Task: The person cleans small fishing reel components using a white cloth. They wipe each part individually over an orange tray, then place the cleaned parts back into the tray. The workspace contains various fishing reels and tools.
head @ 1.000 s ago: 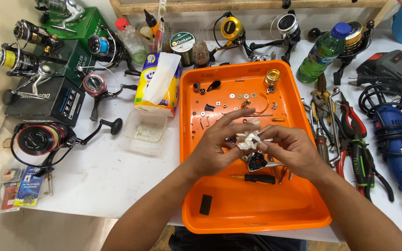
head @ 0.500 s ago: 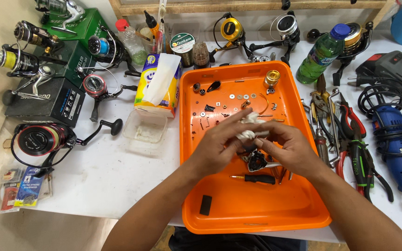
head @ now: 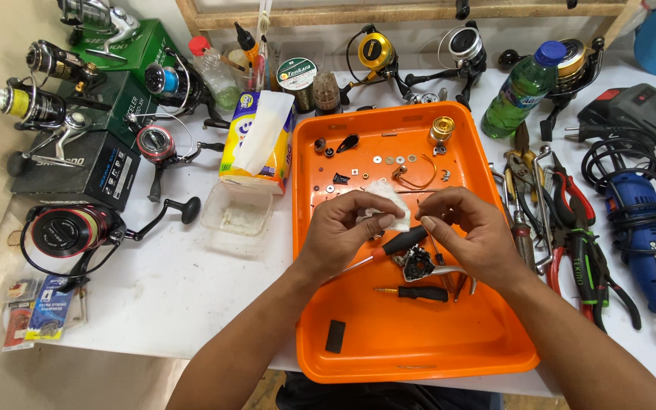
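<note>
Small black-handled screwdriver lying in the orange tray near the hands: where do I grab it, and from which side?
Probably best to pinch the small screwdriver across its thick black handle, coming straight down from above. It lies flat on the orange tray, handle pointing right, thin yellowish shaft pointing left. The near side is bare tray; the reel part and both hands crowd the far side.

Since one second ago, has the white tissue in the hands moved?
Yes. The tissue has moved up and slightly left, away from the black reel part in the orange tray. It now sits in the left hand.
</note>
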